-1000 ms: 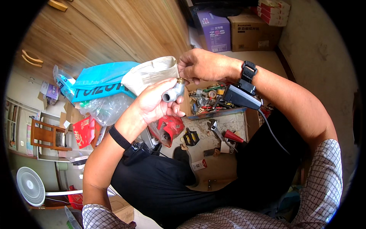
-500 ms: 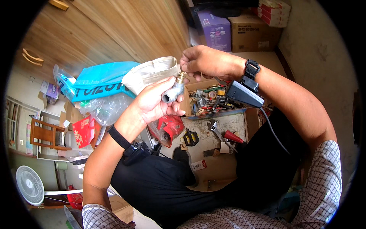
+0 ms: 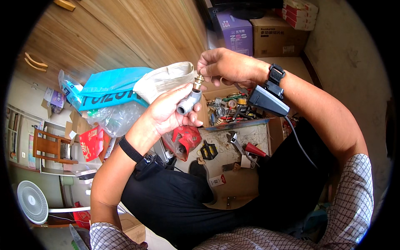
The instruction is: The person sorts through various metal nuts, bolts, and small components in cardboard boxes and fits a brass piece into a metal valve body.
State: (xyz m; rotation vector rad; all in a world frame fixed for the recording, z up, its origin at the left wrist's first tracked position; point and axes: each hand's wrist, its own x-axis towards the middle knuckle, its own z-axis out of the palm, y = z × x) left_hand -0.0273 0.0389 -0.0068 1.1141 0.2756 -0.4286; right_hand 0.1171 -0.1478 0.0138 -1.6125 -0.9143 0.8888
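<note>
Cradled in my left hand [image 3: 166, 110] is a silvery grey metal elbow-shaped fitting [image 3: 189, 103], with one round opening toward me. My right hand [image 3: 221, 66] pinches a brass threaded part [image 3: 198, 81] just above the fitting's upper opening, which shows dark below it. Behind both hands is a cream fabric bag [image 3: 158, 76] lying by a bright blue bag [image 3: 108, 87].
A box of mixed tools [image 3: 231, 110] sits below my right hand. On the floor lie an adjustable wrench [image 3: 237, 143], red bag [image 3: 187, 137] and black-yellow tool [image 3: 208, 150]. Stacked boxes [image 3: 275, 35] stand at the back, a white fan [image 3: 33, 200] at left.
My right hand has moved slightly up and back, lifting the brass part from the fitting, whose upper opening now shows. My left hand has stayed nearly still.
</note>
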